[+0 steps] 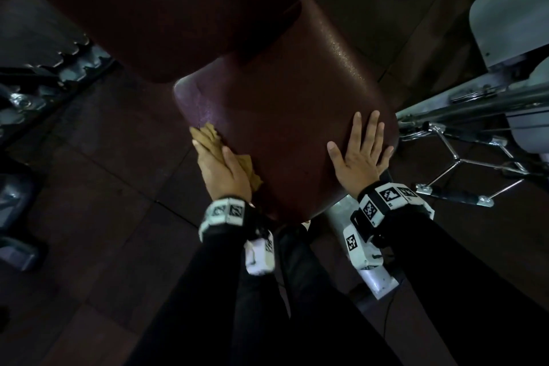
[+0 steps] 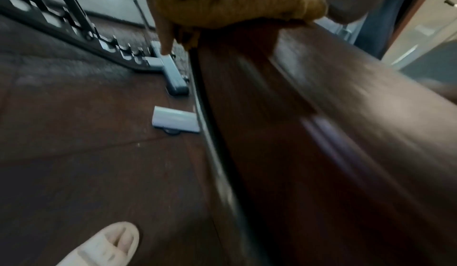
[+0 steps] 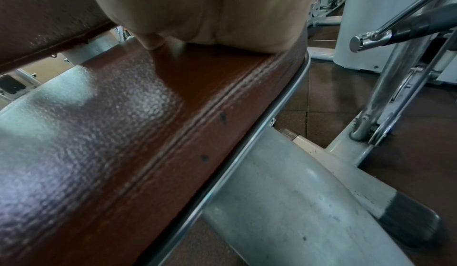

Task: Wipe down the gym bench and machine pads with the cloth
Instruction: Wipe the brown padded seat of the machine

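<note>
The maroon seat pad [image 1: 282, 128] fills the middle of the head view, with the darker backrest pad [image 1: 163, 9] above it. My left hand [image 1: 218, 163] lies with straight fingers along the seat's left side and presses a yellow-brown cloth [image 1: 209, 134] against that edge. The left wrist view shows the cloth [image 2: 235, 2] bunched under the hand on the pad's edge [image 2: 321, 133], blurred. My right hand [image 1: 362, 148] rests flat with spread fingers on the seat's near right corner and holds nothing. In the right wrist view its palm [image 3: 210, 6] sits on the pad [image 3: 111, 133].
A grey metal frame tube [image 3: 284, 201] runs under the seat. Chrome bars and a handle [image 1: 460, 107] and a white machine cover [image 1: 511, 9] stand close on the right. A toothed adjustment rack [image 1: 74, 59] lies left on the dark floor. My slippered foot [image 2: 103, 246] stands nearby.
</note>
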